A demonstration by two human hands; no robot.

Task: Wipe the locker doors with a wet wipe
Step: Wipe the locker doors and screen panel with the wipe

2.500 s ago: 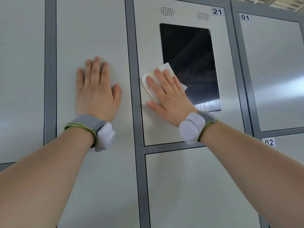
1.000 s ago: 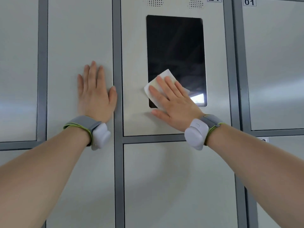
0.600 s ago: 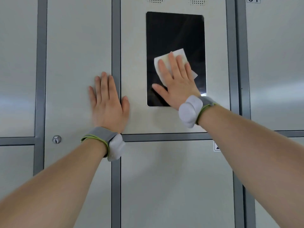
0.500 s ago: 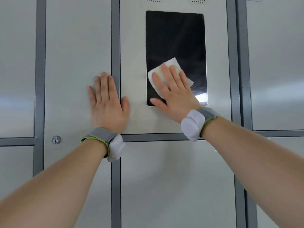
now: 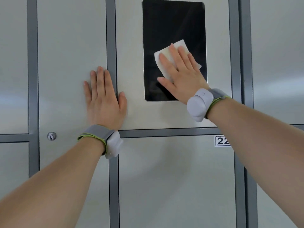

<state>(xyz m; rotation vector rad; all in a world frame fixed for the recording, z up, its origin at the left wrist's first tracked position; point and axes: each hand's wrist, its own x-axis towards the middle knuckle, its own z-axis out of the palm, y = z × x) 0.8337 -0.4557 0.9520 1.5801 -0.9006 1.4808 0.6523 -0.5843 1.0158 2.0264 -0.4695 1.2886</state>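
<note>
Left hand (image 5: 105,102) and right hand (image 5: 182,79) both flat, palms facing away.

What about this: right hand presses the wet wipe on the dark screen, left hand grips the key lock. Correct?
No. The head view shows the left hand flat on the door panel, up and right of the key lock, not touching it. The right hand does press the wet wipe on the dark screen.

Bright, even light; soft sheen; slight wide-angle bowing.
</note>
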